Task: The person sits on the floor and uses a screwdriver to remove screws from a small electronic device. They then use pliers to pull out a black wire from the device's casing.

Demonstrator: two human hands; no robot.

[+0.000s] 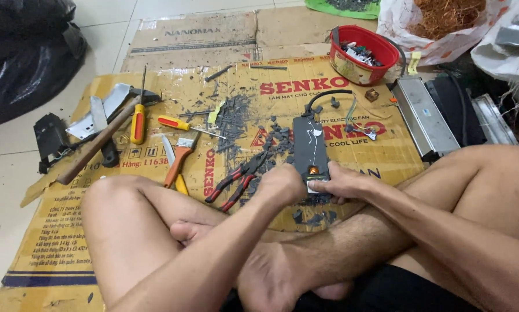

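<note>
My left hand [282, 184] and right hand [341, 184] both grip the near end of a black power-supply board [311, 147] at frame centre, forearms crossing my folded legs. Red-handled pliers [236, 180] lie just left; a red bowl [363, 55] sits upper right.

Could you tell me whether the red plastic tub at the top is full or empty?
Partly filled: the red plastic tub holds small mixed parts below its rim.
</note>
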